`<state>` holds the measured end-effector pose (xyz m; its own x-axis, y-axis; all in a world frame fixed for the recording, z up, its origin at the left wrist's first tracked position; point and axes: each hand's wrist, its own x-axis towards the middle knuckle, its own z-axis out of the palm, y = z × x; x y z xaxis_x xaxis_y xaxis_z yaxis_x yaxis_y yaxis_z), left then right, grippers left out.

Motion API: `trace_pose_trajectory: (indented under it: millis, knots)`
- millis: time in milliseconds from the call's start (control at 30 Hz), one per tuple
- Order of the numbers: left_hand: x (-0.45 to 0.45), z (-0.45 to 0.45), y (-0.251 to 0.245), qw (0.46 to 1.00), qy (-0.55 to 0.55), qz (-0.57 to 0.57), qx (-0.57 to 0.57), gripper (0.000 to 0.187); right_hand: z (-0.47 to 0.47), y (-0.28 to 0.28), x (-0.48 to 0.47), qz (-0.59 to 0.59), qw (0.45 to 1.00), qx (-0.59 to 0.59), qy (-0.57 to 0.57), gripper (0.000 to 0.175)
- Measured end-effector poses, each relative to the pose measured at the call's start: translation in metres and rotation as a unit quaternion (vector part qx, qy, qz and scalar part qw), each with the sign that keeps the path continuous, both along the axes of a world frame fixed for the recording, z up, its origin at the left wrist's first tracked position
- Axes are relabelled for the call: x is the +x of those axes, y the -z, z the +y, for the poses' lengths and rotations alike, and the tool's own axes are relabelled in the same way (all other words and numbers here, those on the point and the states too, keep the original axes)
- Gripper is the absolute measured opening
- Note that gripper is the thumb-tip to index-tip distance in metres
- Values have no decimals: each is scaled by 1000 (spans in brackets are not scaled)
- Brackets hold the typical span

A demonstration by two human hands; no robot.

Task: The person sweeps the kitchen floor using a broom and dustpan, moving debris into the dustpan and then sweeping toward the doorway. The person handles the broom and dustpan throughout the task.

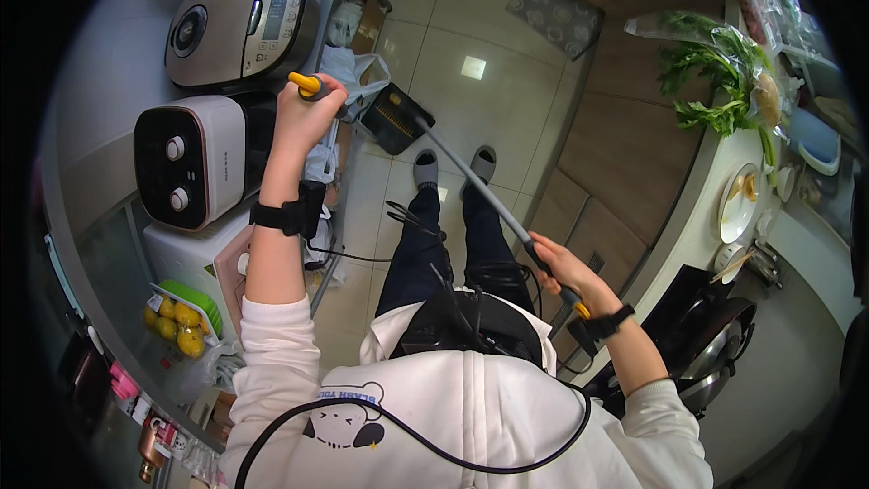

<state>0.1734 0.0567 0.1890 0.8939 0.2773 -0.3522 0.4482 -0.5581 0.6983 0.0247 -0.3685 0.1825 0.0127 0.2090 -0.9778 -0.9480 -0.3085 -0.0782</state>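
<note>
My left hand [309,109] is closed around the grey and yellow handle end of a long-handled dustpan, near the shelf. The black dustpan [396,119] with its comb teeth is low down beside the shelf, ahead of my feet. My right hand [570,272] grips the dark handle of a grey metal pole [478,183], whose yellow tip shows by my wrist. The pole runs down and forward to the dustpan's edge; its far end is hidden there, so I cannot tell if it is a broom.
A rice cooker [231,27] and an air fryer [197,163] stand on the left shelf, plastic bags [346,71] beside it. Right, a counter holds celery [726,102], a white plate [736,214] and pans [719,339]. A mat [557,17] lies on the floor. Black cables hang by my legs.
</note>
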Motion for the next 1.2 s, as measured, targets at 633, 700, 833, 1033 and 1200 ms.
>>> trace_pose_trajectory:
  millis: [633, 700, 833, 1033, 1200]
  knots:
    - [-97, 6, 8, 980, -198, 33, 10, 13, 6, 77, 101, -409, 756, -22, -511, 35]
    - [-92, 17, 11, 981, -190, 33, -4, 13, -13, 44, 102, -215, 860, 12, -462, 42]
    - [-95, 24, 11, 978, -207, 30, -24, 17, -24, -19, 101, -60, 938, 5, -342, 49]
    - [-102, 27, 6, 977, -208, 25, -32, 17, -13, -14, 85, -332, 806, -19, -490, 42]
    - [-109, 30, 8, 979, -198, 27, -34, 15, 0, 26, 64, -294, 819, -34, -491, 41]
